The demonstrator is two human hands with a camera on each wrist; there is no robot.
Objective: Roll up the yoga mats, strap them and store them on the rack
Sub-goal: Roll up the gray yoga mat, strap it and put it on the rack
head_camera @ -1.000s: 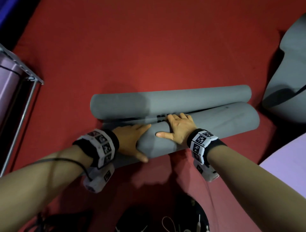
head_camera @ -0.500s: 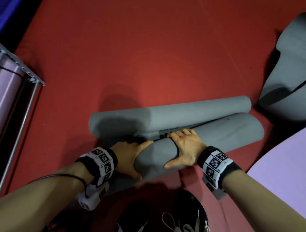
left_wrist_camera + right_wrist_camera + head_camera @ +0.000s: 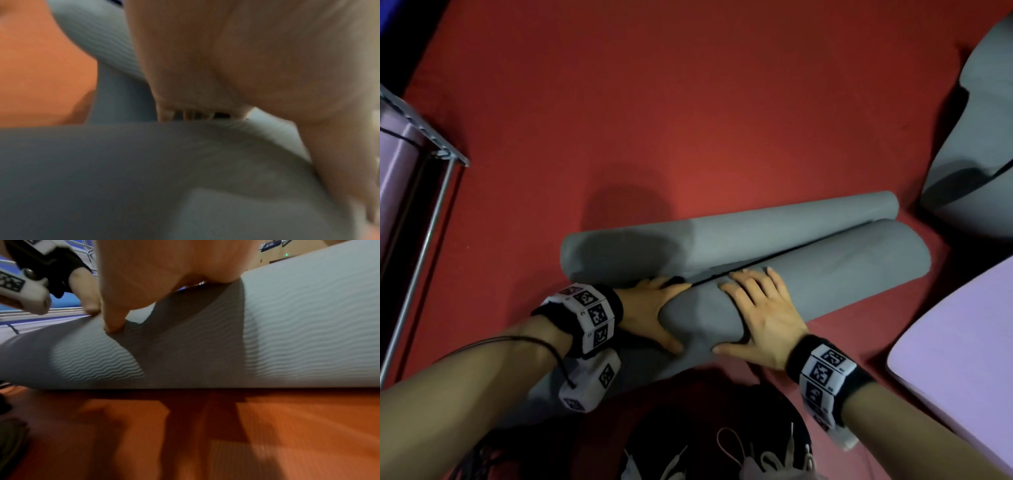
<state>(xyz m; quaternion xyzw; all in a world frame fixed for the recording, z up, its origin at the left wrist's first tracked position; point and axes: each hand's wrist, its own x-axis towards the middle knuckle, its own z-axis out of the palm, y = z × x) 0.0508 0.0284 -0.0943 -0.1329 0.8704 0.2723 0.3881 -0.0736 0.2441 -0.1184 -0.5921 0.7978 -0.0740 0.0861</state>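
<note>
Leftmost, a metal rack (image 3: 431,150) is seen at the edge of the red floor (image 3: 688,102), with something lilac inside it. Near the middle, a grey mat (image 3: 825,274) lies on the floor, rolled from both ends into two rolls that lie side by side and touch. The left hand (image 3: 650,308) is laid against the left part of the near roll, fingers straight, thumb spread toward the body. The right hand (image 3: 760,315) is pressed flat on top of the same roll, fingers spread, nothing gripped; its thumb is seen on the ribbed surface in the right wrist view. Further right, another grey mat (image 3: 976,144) lies loosely folded, and a lilac mat (image 3: 959,349) lies flat.
</note>
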